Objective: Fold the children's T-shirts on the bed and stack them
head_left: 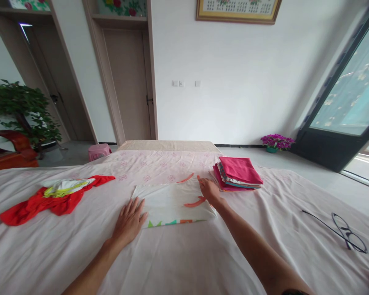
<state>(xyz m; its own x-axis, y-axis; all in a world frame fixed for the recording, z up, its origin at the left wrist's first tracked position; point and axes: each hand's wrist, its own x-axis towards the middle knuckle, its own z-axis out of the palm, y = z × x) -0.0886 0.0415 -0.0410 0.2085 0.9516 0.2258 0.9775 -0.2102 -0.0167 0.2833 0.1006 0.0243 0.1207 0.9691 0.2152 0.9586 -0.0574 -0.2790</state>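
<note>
A white garment with orange trim (169, 203) lies flat on the sheet in front of me, roughly rectangular, with a green, teal and orange pattern along its near edge. My left hand (129, 219) rests flat on its left edge, fingers stretched out. At the far right corner, my right hand (209, 191) has its fingers curled and closed on the garment near a bit of orange trim; the fingertips are partly hidden. Just beyond my right hand sits a stack of folded clothes (240, 171), deep pink on top, with teal and white layers under it.
Red clothing (64, 203) with a white and yellow piece (68, 187) on it lies in a loose heap at the left. Eyeglasses (346, 233) lie at the right on the pale sheet (178, 262). A pink stool (99, 152) and purple flowers (276, 141) stand beyond.
</note>
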